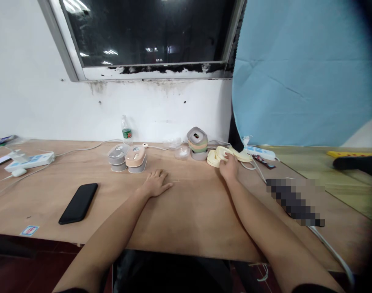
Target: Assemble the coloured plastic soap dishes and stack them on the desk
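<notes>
Right hand (229,166) rests on cream lids (216,157), fingers curled, grip unclear; left hand (157,183) flat on worktop (188,211), fingers apart. Lids likely light, stiff plastic: hold by rim.

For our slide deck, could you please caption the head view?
Left hand flat on the table, right hand on cream lids beside stacked containers; phone at left.

Phone (78,202) sits left on the table (188,211), boxes (127,158) behind it, bottle (126,130) behind those, lids (218,156) off to the right.
</notes>
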The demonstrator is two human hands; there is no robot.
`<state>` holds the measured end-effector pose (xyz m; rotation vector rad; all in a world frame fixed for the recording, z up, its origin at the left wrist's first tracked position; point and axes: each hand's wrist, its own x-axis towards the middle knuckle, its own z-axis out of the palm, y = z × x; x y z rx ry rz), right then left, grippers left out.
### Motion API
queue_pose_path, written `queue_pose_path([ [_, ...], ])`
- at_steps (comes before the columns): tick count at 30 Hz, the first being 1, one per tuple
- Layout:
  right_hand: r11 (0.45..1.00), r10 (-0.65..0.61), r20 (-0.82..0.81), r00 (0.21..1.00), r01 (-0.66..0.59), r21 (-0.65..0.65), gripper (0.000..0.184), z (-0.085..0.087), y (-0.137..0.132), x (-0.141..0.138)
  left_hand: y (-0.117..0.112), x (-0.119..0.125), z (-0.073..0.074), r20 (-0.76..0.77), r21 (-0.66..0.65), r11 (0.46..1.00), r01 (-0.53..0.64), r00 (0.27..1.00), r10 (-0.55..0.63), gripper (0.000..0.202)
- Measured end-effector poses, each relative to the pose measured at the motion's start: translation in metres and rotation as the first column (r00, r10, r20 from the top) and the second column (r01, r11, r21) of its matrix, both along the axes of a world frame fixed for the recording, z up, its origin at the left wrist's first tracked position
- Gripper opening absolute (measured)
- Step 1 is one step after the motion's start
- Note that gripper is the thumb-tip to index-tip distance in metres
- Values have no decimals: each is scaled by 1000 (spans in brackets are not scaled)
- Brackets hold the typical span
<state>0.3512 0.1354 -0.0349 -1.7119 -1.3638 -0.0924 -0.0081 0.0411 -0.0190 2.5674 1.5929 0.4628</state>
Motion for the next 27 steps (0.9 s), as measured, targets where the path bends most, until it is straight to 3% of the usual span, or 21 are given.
queue_pose_path([
  [4, 999, -25, -28, 999, 24, -26, 37, 4, -3, -4, 3, -6, -6, -21, -58, 998, 28, 999, -29, 68],
  [8, 990, -44, -63, 997, 52, 131, 28, 17, -12, -15, 4, -8, -8, -12, -68, 997, 35, 999, -36, 69],
  [11, 961, 84, -67, 994, -63, 268, 29, 27, -26, -33, 3, -7, -7, 36, -74, 997, 14, 999, -12, 73],
  [14, 919, 267, -20, 963, -249, 306, 29, 30, -42, -61, 0, -5, -2, 148, -45, 999, -20, 989, 27, 83],
  [19, 812, 581, -120, 805, -583, 21, 40, 19, -60, -109, -5, -1, 9, 385, 107, 991, -80, 922, 33, 81],
  [21, 731, 666, -135, 733, -678, -78, 44, 14, -61, -121, -4, -1, 10, 396, 145, 984, -107, 917, 41, 78],
  [23, 678, 717, -102, 690, -724, -129, 47, 11, -61, -128, -2, -3, 8, 309, 134, 985, -105, 949, 59, 71],
  [25, 695, 709, -42, 704, -708, -128, 49, 10, -58, -129, 0, -4, 5, 182, 70, 994, -83, 981, 69, 62],
  [27, 755, 654, 39, 756, -649, -95, 46, 12, -53, -125, 2, -5, 2, 101, 6, 998, -70, 993, 69, 55],
])
